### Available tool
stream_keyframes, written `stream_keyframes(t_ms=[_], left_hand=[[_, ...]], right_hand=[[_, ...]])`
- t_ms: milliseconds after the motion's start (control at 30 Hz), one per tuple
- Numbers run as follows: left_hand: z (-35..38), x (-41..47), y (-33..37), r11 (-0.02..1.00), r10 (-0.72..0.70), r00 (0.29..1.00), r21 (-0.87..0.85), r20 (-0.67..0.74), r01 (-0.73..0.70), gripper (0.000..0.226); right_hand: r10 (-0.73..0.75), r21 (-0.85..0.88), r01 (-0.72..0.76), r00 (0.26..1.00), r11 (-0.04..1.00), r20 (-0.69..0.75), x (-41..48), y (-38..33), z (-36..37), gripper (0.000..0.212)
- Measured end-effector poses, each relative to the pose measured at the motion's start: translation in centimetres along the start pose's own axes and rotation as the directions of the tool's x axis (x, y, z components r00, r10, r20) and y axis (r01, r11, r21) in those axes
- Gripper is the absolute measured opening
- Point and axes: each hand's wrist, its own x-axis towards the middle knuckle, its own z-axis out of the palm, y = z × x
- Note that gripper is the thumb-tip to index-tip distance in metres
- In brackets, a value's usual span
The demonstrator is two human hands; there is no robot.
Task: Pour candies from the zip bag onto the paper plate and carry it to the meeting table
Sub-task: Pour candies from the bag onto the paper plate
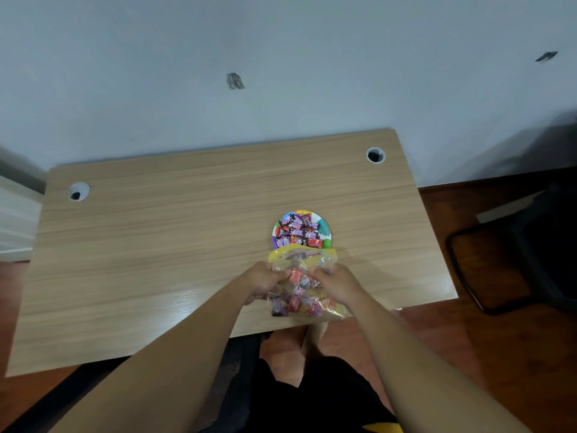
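Candies (298,231) heap the paper plate (324,228) just beyond the zip bag (301,276), its yellow mouth facing the plate, left hand (265,281) and right hand (338,282) each closed on a side.

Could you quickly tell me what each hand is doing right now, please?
Left hand: closed, gripping the left side of the zip bag.
Right hand: closed, gripping the bag's right side.

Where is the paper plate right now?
In the head view, the paper plate sits on the wooden desk, right of centre, just beyond the open mouth of the zip bag held by both hands.
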Motion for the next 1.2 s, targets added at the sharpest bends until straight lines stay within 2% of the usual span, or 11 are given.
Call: stream_keyframes(t_ms=[167,400,467,533,733,833,900,1033,1200], left_hand=[[-0.2,-0.8,-0.2,0.999,-0.001,1.000,-0.036,0.025,0.002,0.022],[-0.9,-2.2,-0.7,0.999,0.024,0.998,-0.038,0.051,-0.022,0.038],[-1.4,-2.9,-0.9,0.997,0.030,0.998,-0.072,0.063,-0.026,0.041],[-1.9,-3.5,-0.9,0.990,0.039,0.996,-0.138,0.078,-0.028,0.044],[-4.7,-6.7,-1.3,0.948,0.229,0.973,-0.231,0.016,-0.219,0.034],[-6.9,-7.8,-2.0,0.929,0.292,0.956,-0.229,-0.032,-0.291,0.028],[-8.3,-8.7,-2.2,0.913,0.331,0.942,-0.233,-0.056,-0.335,0.027],[-10.8,-10.6,-2.3,0.884,0.420,0.902,-0.181,-0.098,-0.431,0.025],[-12.9,-12.7,-2.4,0.847,0.493,0.856,-0.142,-0.155,-0.513,0.020]], right_hand=[[0.001,0.016,0.000,1.000,1.000,-0.009,-0.4,0.7,0.6,0.034],[0.070,0.121,-0.068,0.997,0.990,-0.017,-1.7,0.7,1.5,0.034],[0.073,0.164,-0.066,0.997,0.984,-0.034,-1.6,1.1,1.9,0.044],[0.047,0.212,-0.035,0.998,0.977,-0.048,-1.9,1.0,1.9,0.040],[0.015,0.443,0.029,0.995,0.896,-0.096,-3.9,-1.8,2.5,0.024],[-0.023,0.447,0.052,0.997,0.893,-0.069,-4.4,-3.0,2.9,0.001],[-0.026,0.416,0.053,0.997,0.908,-0.071,-4.4,-3.7,3.5,0.013],[-0.121,0.361,0.127,0.992,0.924,-0.039,-4.9,-5.4,4.3,0.008],[-0.254,0.218,0.252,0.967,0.943,-0.019,-5.9,-7.6,4.9,0.014]])
